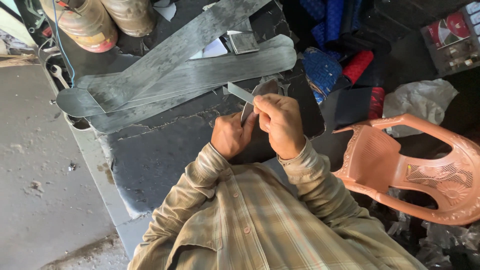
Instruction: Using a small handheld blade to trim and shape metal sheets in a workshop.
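A small curved grey sheet piece (264,90) stands pinched between both hands above the near right part of the dark worktop (165,150), its long axis running up and away from the person. The left hand (231,135) is closed on its lower end; the right hand (280,122) grips it higher, fingers curled, also holding a flat metal strip (240,92) angled up-left. Long grey blades (190,75) lie beyond; an orange plastic chair (400,165) stands off the right edge.

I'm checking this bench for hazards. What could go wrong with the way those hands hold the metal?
Both bare hands, left hand and right hand, pinch a thin metal strip; its edge could cut the fingers. The long metal sheets overhang the dark worktop and might slide off if bumped.
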